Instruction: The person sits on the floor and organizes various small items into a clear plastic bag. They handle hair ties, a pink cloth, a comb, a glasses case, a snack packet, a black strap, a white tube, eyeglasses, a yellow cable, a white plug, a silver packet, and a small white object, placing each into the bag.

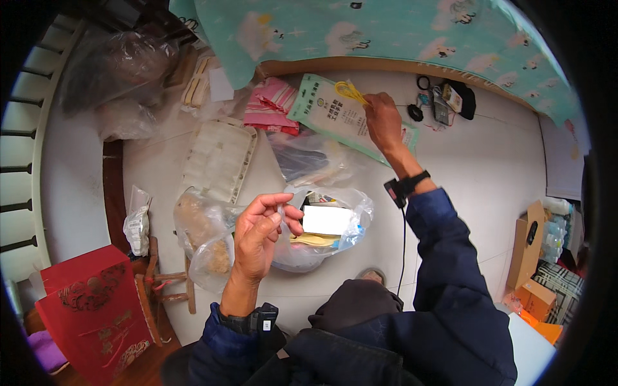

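Note:
My left hand [263,231] pinches the rim of a translucent plastic bag [304,260] between thumb and fingers. Inside the bag lie a white box [328,220] and a folded yellow item [314,240], with a few other things partly hidden. Farther forward, my right hand [384,123] grips a coiled yellow cord [350,91]. The coil hangs over a flat green-and-white printed packet [333,113] on the tiled floor; whether it touches the packet, I cannot tell.
Pink striped cloth [270,106] and a whitish plastic tray [219,157] lie ahead to the left. Small dark items, including a black pouch [466,101], lie at front right. A red gift bag [96,313] and wooden stool [174,284] stand left; a cardboard box [525,246] stands right.

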Tool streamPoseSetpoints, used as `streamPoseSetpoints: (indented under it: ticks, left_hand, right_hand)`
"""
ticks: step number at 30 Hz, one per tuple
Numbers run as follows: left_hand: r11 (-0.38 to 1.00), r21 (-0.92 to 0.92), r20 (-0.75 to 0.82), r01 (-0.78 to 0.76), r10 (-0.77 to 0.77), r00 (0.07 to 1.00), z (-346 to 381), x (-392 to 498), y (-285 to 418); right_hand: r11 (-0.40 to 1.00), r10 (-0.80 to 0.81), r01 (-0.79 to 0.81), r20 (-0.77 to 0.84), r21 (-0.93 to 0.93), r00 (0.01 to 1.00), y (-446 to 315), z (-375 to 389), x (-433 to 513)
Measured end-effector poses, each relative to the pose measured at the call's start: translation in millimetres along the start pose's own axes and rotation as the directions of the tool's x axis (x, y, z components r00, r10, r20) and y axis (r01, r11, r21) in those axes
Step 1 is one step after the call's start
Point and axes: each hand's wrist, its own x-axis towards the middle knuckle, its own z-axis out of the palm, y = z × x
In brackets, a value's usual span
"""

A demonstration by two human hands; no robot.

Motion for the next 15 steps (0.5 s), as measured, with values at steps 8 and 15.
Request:
streamPoseSetpoints:
  ticks: [8,15]
  left_hand:
    - [0.998,0.047,0.019,-0.041,0.040,0.999,25.8,21.9,-12.5]
    - [0.976,0.147,0.034,-0.159,0.156,0.987,45.6,25.2,-23.8]
  right_hand:
    - [0.772,0.185,-0.267,0.197,0.577,0.963,-77.0,-101.9,-73.1]
    - [0.749,0.006,-0.168,0.247,0.641,0.969,-140.1,-140.8,-116.9]
